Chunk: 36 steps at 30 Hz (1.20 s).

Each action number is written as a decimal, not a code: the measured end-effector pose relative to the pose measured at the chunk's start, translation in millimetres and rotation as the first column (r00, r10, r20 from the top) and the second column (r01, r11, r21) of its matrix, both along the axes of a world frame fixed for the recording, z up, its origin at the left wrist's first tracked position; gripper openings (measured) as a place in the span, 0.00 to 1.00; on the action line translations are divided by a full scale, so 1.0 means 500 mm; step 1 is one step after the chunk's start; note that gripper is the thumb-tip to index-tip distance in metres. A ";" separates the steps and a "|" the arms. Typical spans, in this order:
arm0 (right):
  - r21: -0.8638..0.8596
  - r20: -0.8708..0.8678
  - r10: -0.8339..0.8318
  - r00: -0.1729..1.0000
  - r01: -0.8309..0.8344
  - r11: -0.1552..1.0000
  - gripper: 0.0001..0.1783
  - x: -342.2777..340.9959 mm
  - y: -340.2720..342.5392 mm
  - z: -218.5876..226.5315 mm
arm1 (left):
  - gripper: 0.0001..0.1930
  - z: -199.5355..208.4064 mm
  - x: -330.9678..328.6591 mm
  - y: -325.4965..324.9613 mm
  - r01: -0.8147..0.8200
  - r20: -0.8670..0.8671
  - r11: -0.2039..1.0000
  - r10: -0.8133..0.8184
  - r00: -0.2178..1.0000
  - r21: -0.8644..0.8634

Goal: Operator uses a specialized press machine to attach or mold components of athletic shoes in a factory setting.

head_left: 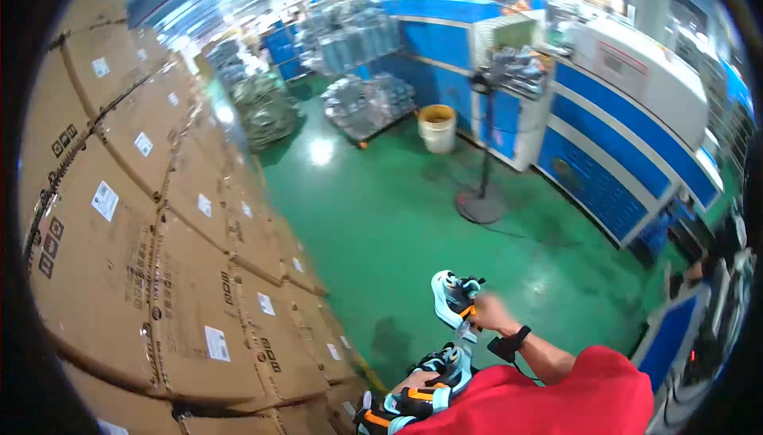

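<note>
My right hand [494,316] is closed on a shoe [447,298] with a pale blue sole, black upper and orange strip, held out over the green floor. A black band [510,344] circles that wrist. Low in the view, my left hand [415,381] grips more shoes of the same colours, partly hidden by one another and by my red sleeve. One light blue and black shoe [453,363] lies on the near side of my right arm, and another [381,417] sits at the bottom edge. The left fingers are only partly visible.
Taped cardboard cartons [199,292] are stacked high along my left. On the right stand blue and white machines [612,141]. A pole on a round base [481,206], a white bucket [437,129] and wrapped bundles [367,105] stand ahead on the green floor.
</note>
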State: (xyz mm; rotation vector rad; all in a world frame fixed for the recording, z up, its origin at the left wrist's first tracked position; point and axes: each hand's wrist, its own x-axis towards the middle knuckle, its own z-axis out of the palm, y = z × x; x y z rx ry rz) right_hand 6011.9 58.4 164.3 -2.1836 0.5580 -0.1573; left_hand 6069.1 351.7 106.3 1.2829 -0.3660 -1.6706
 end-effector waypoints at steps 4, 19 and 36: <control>0.308 -0.041 0.149 0.988 -0.129 0.943 0.14 0.402 -0.050 0.072 | 0.15 -0.005 0.313 -0.119 0.097 0.237 0.965 -0.038 0.971 -0.242; 0.211 -0.127 -0.001 0.992 0.028 0.977 0.10 1.619 -0.406 0.044 | 0.18 0.003 1.614 -0.189 -0.172 0.300 0.975 0.207 0.931 -0.137; 0.057 0.093 0.373 0.923 -0.379 0.924 0.12 3.346 -0.646 0.040 | 0.17 -0.063 3.159 -0.709 0.009 0.357 0.959 0.096 0.929 -0.283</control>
